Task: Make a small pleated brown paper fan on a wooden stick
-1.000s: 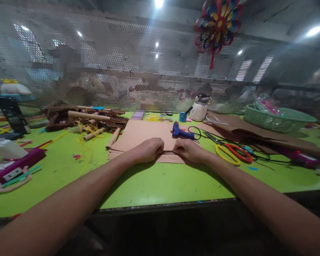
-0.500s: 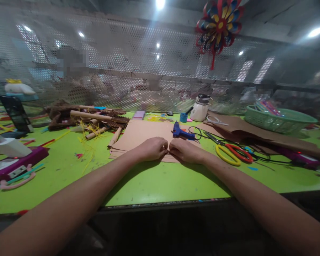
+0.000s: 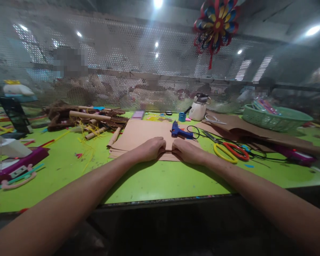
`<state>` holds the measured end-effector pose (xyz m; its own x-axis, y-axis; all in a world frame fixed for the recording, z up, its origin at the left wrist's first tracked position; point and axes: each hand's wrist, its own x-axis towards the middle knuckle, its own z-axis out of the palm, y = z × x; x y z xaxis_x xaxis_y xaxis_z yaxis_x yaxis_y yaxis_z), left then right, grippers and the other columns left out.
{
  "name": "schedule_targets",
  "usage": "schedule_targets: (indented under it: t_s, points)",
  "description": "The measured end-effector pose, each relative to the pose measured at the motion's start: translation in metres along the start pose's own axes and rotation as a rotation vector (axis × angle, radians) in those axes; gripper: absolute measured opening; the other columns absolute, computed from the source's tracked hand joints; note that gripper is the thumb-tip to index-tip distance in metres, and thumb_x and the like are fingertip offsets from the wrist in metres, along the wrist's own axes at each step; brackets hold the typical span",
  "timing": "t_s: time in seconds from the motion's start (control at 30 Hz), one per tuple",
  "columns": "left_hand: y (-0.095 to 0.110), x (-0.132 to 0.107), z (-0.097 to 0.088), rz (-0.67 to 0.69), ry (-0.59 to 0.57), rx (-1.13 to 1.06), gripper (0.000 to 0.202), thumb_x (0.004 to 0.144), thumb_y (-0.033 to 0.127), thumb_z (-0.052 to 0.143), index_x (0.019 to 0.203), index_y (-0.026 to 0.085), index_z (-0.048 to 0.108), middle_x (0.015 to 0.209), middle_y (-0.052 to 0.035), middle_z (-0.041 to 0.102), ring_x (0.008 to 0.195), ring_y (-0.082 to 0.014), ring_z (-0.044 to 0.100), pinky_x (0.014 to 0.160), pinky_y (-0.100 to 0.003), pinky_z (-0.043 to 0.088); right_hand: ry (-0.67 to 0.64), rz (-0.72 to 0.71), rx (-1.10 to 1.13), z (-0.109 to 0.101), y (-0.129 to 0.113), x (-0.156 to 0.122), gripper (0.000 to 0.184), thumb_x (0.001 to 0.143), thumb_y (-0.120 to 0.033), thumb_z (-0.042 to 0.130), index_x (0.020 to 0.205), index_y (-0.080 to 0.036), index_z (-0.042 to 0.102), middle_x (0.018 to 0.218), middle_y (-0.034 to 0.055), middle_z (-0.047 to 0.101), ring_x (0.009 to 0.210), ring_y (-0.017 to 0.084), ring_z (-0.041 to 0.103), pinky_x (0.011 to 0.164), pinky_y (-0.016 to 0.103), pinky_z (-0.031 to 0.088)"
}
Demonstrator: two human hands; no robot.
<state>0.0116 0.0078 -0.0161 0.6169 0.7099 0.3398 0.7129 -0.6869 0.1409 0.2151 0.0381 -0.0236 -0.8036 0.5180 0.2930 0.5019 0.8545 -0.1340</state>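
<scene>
My left hand (image 3: 153,148) and my right hand (image 3: 187,151) are both closed, knuckles up, a short way apart at the near edge of the stacked brown kraft paper (image 3: 144,131). A thin brown strip (image 3: 169,152) runs between my fingertips, pinched at both ends. Whether it is a separate piece or a rolled paper edge, I cannot tell. On the paper beyond my right hand lies a blue glue gun (image 3: 181,133). Scissors with yellow and red handles (image 3: 225,153) rest to the right of that hand.
Rolled brown paper tubes (image 3: 90,115) and yellow shreds lie at the left. Purple power strips (image 3: 24,161) stand on both sides. At the back are a white jug (image 3: 197,111), a blue jar (image 3: 182,116) and a green basket (image 3: 276,119). The green table (image 3: 149,185) ends near me.
My hands have moved apart sideways, and the thin brown strip now shows between them. The view has shifted slightly. The glue gun and scissors lie as before.
</scene>
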Motion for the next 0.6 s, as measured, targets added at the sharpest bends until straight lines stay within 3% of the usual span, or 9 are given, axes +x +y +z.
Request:
schedule_targets:
  t_s: [0.33, 0.6]
  points:
    - [-0.011, -0.006, -0.003, 0.006, -0.040, 0.013, 0.011, 0.072, 0.013, 0.047, 0.075, 0.015, 0.057, 0.073, -0.0031, 0.053, 0.062, -0.0120, 0.047, 0.057, -0.022, 0.036, -0.029, -0.015, 0.002, 0.000, 0.005, -0.003, 0.004, 0.078, -0.018, 0.047, 0.077, -0.015, 0.050, 0.078, 0.0037, 0.050, 0.068, 0.013, 0.040, 0.058, 0.023, 0.029]
    - [-0.009, -0.008, -0.019, 0.014, -0.130, -0.007, 0.021, 0.065, 0.008, 0.048, 0.079, 0.016, 0.060, 0.074, -0.0028, 0.057, 0.063, -0.0125, 0.047, 0.056, -0.022, 0.034, -0.061, -0.040, -0.006, -0.013, 0.002, -0.005, 0.006, 0.075, -0.013, 0.049, 0.078, -0.015, 0.053, 0.078, 0.0033, 0.053, 0.067, 0.013, 0.042, 0.057, 0.022, 0.028]
